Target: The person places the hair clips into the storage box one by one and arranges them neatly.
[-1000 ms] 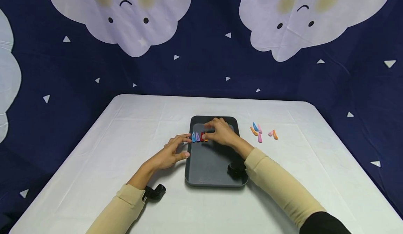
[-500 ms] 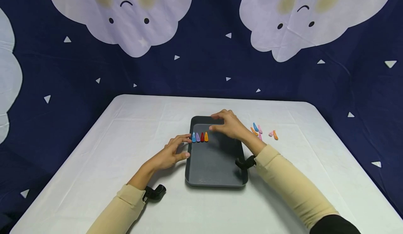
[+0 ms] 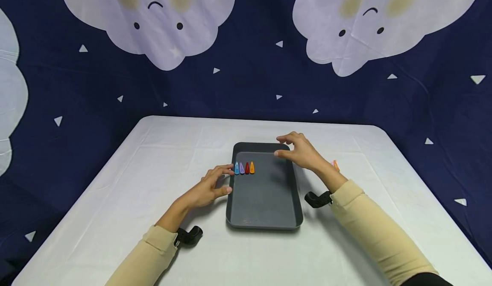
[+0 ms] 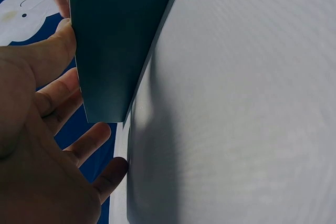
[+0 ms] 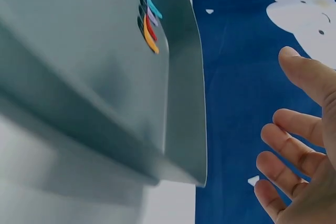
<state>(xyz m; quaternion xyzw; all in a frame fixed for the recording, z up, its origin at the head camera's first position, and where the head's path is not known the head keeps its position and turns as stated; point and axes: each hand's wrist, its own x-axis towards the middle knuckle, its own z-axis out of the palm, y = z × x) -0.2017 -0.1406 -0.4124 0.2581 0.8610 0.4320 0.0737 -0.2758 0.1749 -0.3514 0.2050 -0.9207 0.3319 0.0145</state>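
Observation:
A dark grey rectangular tray (image 3: 265, 204) lies on the white table. Inside it, along the left side, several snap hair clips stand in a row: a blue clip (image 3: 236, 168), a purple clip (image 3: 241, 168), a red clip (image 3: 247, 168) and an orange clip (image 3: 252, 167). My left hand (image 3: 209, 187) rests at the tray's left rim with thumb and fingers spread; the left wrist view shows its thumb (image 4: 60, 43) at the rim. Over the tray's far right corner hovers my right hand (image 3: 301, 150), fingers parted and nothing between them, as the right wrist view also shows.
Right of the tray, an orange clip (image 3: 336, 165) and a bit of pink show past my right wrist; the hand and forearm hide the other loose clips. A dark blue cloth with clouds (image 3: 246, 85) hangs behind the table.
My right hand has let go of the orange clip at the row's end and moved right, across the tray to its far right corner. My left hand has stayed at the rim.

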